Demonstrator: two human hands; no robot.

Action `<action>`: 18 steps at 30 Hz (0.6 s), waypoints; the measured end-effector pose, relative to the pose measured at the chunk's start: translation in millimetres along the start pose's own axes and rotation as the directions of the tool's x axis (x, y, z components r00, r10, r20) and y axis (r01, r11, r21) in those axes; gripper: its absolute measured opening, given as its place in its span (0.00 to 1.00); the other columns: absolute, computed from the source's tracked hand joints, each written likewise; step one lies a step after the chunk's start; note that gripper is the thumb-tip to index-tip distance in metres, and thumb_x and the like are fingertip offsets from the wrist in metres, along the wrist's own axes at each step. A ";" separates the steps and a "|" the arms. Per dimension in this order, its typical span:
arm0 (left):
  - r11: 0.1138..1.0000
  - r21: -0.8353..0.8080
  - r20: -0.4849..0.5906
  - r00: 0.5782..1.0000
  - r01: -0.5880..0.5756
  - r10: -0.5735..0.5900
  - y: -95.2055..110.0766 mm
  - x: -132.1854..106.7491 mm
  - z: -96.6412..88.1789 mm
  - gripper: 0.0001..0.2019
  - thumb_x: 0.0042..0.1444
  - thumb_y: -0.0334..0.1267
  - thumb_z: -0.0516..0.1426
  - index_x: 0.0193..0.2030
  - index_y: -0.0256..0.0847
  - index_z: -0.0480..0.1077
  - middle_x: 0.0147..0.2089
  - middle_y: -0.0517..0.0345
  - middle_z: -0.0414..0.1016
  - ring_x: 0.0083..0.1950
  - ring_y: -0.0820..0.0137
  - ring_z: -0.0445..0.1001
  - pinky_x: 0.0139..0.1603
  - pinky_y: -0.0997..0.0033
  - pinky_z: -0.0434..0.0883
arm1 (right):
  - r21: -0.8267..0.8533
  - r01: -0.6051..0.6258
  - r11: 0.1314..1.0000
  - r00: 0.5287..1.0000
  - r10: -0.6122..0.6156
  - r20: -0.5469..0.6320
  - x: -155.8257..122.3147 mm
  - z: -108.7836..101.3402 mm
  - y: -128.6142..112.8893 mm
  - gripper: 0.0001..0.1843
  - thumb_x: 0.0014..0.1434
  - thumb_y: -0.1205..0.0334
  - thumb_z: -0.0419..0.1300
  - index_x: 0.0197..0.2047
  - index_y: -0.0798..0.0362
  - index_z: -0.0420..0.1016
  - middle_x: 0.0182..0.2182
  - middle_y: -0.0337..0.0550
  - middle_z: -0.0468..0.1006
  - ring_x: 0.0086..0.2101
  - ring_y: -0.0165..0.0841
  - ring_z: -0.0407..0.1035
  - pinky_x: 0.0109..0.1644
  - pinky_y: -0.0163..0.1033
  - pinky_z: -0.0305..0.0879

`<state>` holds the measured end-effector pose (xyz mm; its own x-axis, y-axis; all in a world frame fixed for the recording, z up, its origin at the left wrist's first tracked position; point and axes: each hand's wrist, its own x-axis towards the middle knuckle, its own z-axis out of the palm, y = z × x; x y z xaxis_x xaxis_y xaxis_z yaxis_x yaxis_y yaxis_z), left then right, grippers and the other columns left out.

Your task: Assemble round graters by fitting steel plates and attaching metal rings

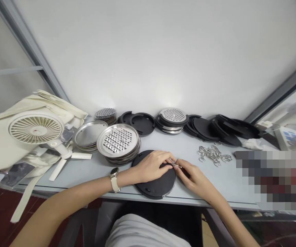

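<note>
My left hand (150, 167) lies curled over a black round disc (154, 187) near the near edge of the table (189, 202), steadying it, though I cannot tell whether it grips the rim. My right hand (190, 173) pinches a thin metal pin (177, 166) between thumb and forefinger, its tip at the disc's far rim, right beside my left fingertips

A slip here could be costly: the pin is slender, and a weak pinch could let it drop among the clutter or jab my left fingers. The disc sits close to the near edge of the table, so a hard push could skid it or tip it over that edge. My wristwatch (114, 179) rides on my left wrist just beside a stack of perforated steel grater plates (118, 144), where a careless swing of the arm could knock that pile and send plates sliding

Around me, a stack of plain steel trays (87, 135) sits to the left, with black ring pieces (143, 123) and another perforated stack (171, 116) along the far edge, and black discs (202, 128) beyond them to the right. A tangle of metal clips (213, 156) lies loose to my right, easily snagged by a sleeve or wrist. A cream desk fan (36, 127) leans on a canvas bag (16, 151) at far left
</note>
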<state>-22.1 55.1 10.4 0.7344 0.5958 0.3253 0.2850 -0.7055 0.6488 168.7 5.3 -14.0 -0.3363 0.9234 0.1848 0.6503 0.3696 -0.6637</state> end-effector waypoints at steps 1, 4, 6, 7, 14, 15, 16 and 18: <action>1.000 0.016 -0.001 1.000 -0.009 0.009 0.3 0.2 -0.5 0.07 0.58 0.28 0.54 0.43 0.39 0.67 0.42 0.56 0.72 0.44 0.69 0.71 0.50 0.69 0.67 | -0.007 0.005 1.000 1.000 -0.005 -0.002 0.1 0.4 0.3 0.12 0.66 0.59 0.45 0.32 0.51 0.62 0.27 0.38 0.67 0.28 0.30 0.62 0.34 0.36 0.59; 0.999 0.043 -0.010 1.000 -0.028 0.029 1.8 0.7 -2.4 0.05 0.58 0.29 0.54 0.42 0.39 0.67 0.41 0.56 0.71 0.44 0.69 0.70 0.49 0.70 0.66 | -0.023 0.023 0.999 1.000 -0.023 0.003 0.4 1.1 0.4 0.13 0.67 0.59 0.44 0.33 0.52 0.63 0.27 0.38 0.67 0.29 0.31 0.63 0.36 0.36 0.59; 0.999 0.043 -0.005 0.999 -0.032 0.032 3.1 0.8 -4.1 0.05 0.59 0.30 0.53 0.41 0.39 0.67 0.41 0.56 0.70 0.44 0.69 0.69 0.49 0.70 0.66 | -0.032 0.030 0.999 1.000 -0.030 0.004 0.4 1.1 -0.2 0.13 0.67 0.59 0.44 0.33 0.52 0.63 0.28 0.39 0.67 0.30 0.31 0.63 0.36 0.36 0.60; 0.998 0.045 0.001 0.999 -0.034 0.034 3.6 0.7 -5.0 0.05 0.60 0.30 0.52 0.41 0.39 0.67 0.42 0.56 0.69 0.44 0.69 0.69 0.49 0.70 0.66 | -0.034 0.025 0.999 1.000 -0.025 0.000 0.2 1.0 -0.7 0.12 0.67 0.59 0.44 0.33 0.51 0.63 0.28 0.38 0.67 0.29 0.31 0.63 0.35 0.36 0.60; 0.993 0.114 0.003 0.999 -0.036 0.036 3.6 -1.8 -5.4 0.09 0.60 0.25 0.47 0.39 0.39 0.66 0.41 0.55 0.66 0.44 0.69 0.67 0.49 0.70 0.65 | -0.016 0.017 1.000 1.000 -0.017 -0.023 0.0 1.0 -3.1 0.11 0.66 0.59 0.44 0.33 0.50 0.61 0.26 0.36 0.66 0.27 0.30 0.61 0.32 0.35 0.59; 0.992 0.126 -0.006 0.999 -0.031 0.032 3.6 -2.0 -4.5 0.08 0.59 0.26 0.49 0.39 0.39 0.66 0.41 0.55 0.66 0.44 0.69 0.67 0.50 0.69 0.65 | -0.016 0.028 0.999 0.999 -0.028 -0.025 0.3 1.1 -3.2 0.12 0.66 0.59 0.44 0.33 0.50 0.61 0.26 0.37 0.66 0.27 0.30 0.61 0.33 0.35 0.59; 0.990 0.137 -0.016 1.000 -0.023 0.025 3.8 -2.1 -3.8 0.06 0.58 0.27 0.50 0.39 0.40 0.66 0.41 0.55 0.66 0.44 0.68 0.67 0.50 0.69 0.64 | -0.014 0.035 0.999 0.999 -0.036 -0.027 0.5 1.1 -3.4 0.12 0.66 0.59 0.44 0.32 0.50 0.61 0.26 0.38 0.67 0.28 0.31 0.62 0.33 0.35 0.59; 0.989 0.147 -0.021 1.000 -0.012 0.015 4.4 -1.9 -3.1 0.04 0.58 0.30 0.53 0.39 0.40 0.65 0.41 0.55 0.66 0.44 0.67 0.67 0.50 0.67 0.64 | -0.006 0.037 0.999 0.999 -0.037 -0.026 0.7 1.1 -3.7 0.12 0.66 0.59 0.44 0.32 0.50 0.61 0.27 0.38 0.67 0.28 0.31 0.62 0.33 0.35 0.59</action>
<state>-24.1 52.1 14.8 0.7252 0.5931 0.3497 0.3635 -0.7611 0.5371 165.3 4.5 -12.2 -0.3421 0.9116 0.2280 0.6418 0.4039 -0.6519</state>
